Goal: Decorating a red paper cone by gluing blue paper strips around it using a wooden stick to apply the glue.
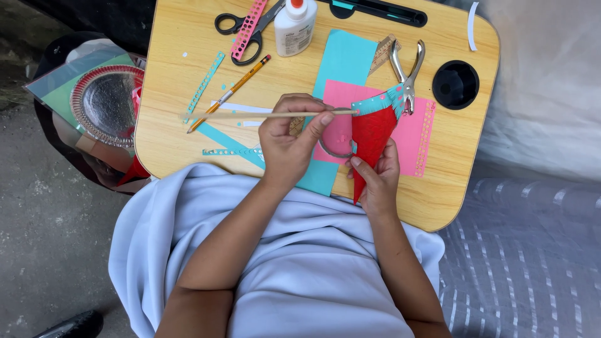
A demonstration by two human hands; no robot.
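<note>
Red paper cone (370, 134) with teal trim was already rolled; right hand (377, 178) clasped it, left hand (289, 141) pinched a thin wooden stick (250, 115); decoration looked unfinished.

We see a person in a pale blue, soft, loose garment that covers the torso and lap in broad folds. Both forearms are bare, with no sleeves reaching them. The left hand (285, 147) and right hand (379, 178) wear no rings, watch or gloves.
</note>
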